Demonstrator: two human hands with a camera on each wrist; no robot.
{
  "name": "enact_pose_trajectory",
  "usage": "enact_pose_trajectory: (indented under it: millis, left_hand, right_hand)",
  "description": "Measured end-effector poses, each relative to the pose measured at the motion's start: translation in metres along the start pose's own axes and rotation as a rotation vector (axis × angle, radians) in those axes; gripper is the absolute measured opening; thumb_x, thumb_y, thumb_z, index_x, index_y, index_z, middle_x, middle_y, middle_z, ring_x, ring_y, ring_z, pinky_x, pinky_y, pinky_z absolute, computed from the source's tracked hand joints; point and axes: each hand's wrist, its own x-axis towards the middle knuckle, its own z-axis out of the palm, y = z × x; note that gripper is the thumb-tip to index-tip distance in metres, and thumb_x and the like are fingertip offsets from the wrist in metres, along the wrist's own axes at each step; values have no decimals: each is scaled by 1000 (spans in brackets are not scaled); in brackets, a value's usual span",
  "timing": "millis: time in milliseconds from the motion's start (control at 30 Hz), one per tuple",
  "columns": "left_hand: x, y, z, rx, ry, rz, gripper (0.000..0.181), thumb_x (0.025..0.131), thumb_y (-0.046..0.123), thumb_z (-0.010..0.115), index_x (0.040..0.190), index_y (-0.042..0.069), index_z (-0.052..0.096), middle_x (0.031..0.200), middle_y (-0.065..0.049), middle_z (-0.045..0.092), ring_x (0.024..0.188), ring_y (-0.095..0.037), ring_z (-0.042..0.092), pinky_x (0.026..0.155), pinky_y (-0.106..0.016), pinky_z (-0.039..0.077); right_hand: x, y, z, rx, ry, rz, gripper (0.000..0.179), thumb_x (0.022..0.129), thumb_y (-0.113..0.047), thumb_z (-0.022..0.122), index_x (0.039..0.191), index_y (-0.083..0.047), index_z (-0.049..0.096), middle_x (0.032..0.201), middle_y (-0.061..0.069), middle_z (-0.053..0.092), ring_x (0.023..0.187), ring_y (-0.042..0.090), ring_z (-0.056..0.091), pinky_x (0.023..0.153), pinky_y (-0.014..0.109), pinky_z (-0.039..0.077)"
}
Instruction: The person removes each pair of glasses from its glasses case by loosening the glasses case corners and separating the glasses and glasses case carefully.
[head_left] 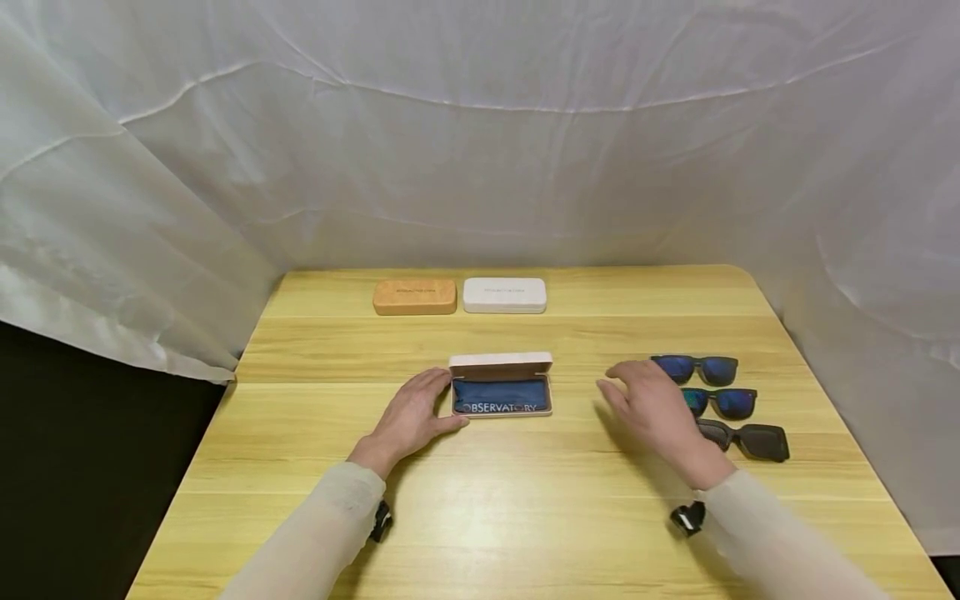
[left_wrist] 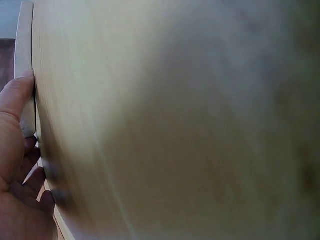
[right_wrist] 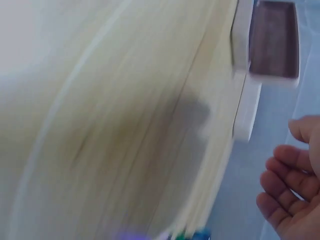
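Note:
A glasses case point(head_left: 501, 362) stands mid-table with its lid raised. In it lies a dark blue cloth pouch point(head_left: 498, 392) with white "OBSERVATORY" lettering. My left hand point(head_left: 410, 414) holds the case by its left end, thumb along the front edge and fingers at the side; the left wrist view shows the thumb point(left_wrist: 17, 94) against the case wall. Over to the right, my right hand point(head_left: 654, 407) hovers with nothing in its loosely bent fingers. Beside it are sunglasses with blue lenses point(head_left: 716, 372), a pair with blue-green lenses point(head_left: 735, 404) and a black pair point(head_left: 761, 442), partly hidden by the hand.
Toward the back edge of the wooden table point(head_left: 570, 508) sit an orange glasses case point(head_left: 415, 297) and a white glasses case point(head_left: 505, 296), both with lids down. White curtain fabric point(head_left: 510, 175) surrounds the table at the back and sides.

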Motion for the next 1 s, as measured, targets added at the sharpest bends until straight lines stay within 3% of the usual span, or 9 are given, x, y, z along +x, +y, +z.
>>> enact_pose_trajectory:
  millis: [167,300,533,667,833,1000]
  left_hand:
    - [0,-1,1,-2,-3,0,88,93,54,78,157,3,47,164,-12,47,156,-31,37,132,-48,28]
    - [0,-1,0,-4,-6,1,88,93,54,77,158,4,47,164,-12,47,156,-32,36,132,-49,28]
    - [0,0,-1,-3,-10,-3,88,93,55,77,158,4,47,164,-11,47,156,-32,36,132,-49,28]
    - [1,0,0,-2,-10,-3,88,93,55,77,158,4,47,164,-11,47,157,-31,36,132,-49,28]
    - [1,-1,0,-4,-4,4,88,93,56,77,158,4,47,164,-11,47,156,-31,36,132,-49,27]
    - [1,-2,1,1,3,7,88,93,56,77,157,4,48,163,-11,48,156,-31,37,132,-48,28]
  right_hand:
    - [18,-27,18,-25,133,-112,25,98,-17,74,108,6,73,107,22,76,102,43,69,95,55,58]
    - [30,-43,29,-26,166,-140,28,99,-20,74,110,6,73,109,21,76,103,41,68,95,52,58]
    - [54,-56,30,60,85,1,35,104,-30,70,115,4,74,116,21,76,111,40,67,98,52,58]
    - [63,-59,30,59,42,9,35,103,-29,70,116,4,74,118,21,76,114,40,67,104,52,56]
    - [70,-58,26,31,2,-36,34,100,-28,73,114,3,76,116,20,77,112,39,68,105,51,54]
    - [74,-53,25,-5,-25,-168,27,102,-27,70,107,-1,78,110,14,79,108,35,70,102,49,55]
